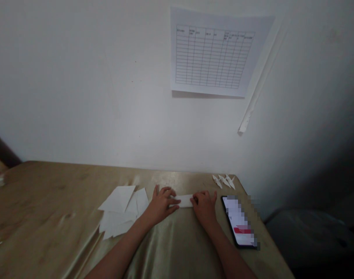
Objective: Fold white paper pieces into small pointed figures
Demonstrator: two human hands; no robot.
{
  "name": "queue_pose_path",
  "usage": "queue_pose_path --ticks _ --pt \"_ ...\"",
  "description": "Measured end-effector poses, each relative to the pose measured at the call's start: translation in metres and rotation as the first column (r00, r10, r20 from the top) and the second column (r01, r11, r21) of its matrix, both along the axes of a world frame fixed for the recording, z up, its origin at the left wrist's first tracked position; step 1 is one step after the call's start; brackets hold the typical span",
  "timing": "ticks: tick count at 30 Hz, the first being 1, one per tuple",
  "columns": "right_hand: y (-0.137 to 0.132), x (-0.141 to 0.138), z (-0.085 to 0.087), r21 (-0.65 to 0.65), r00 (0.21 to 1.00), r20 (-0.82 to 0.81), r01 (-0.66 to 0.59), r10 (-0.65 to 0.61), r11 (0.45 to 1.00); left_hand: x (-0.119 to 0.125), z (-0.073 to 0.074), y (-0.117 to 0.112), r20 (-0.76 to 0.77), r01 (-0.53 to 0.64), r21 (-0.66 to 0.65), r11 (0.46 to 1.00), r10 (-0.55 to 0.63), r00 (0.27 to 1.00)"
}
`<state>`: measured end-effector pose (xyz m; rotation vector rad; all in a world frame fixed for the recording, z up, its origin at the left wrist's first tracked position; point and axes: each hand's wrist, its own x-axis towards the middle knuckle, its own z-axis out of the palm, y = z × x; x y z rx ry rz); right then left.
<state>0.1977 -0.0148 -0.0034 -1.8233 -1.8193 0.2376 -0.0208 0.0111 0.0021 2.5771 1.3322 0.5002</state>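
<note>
A small white sheet of paper (186,201), folded into a narrow strip, lies flat on the table between my hands. My left hand (163,202) holds its left end with thumb and index finger, the other fingers raised and bent. At the opposite end my right hand (205,207) pinches the paper with its fingers curled in and the little finger sticking out. Beside my left forearm is a loose pile of white paper pieces (119,217), overlapping at different angles. Several small folded paper figures (224,181) with pointed ends lie near the table's far right corner.
A phone (238,221) with a lit screen lies right of my right hand. The table (57,205) has a shiny gold-brown cover with wrinkles and meets a white wall (78,97). A printed grid sheet (212,58) hangs there. Something dark grey (310,232) stands beyond the right edge.
</note>
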Motion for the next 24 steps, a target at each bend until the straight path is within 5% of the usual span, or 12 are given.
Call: queue_pose_path --ticks 24 --pt "-0.007 0.011 0.011 -0.007 0.992 0.056 -0.111 0.111 0.994 -0.002 -0.004 0.0 -0.006 0.021 0.079 0.997 -0.021 1.0"
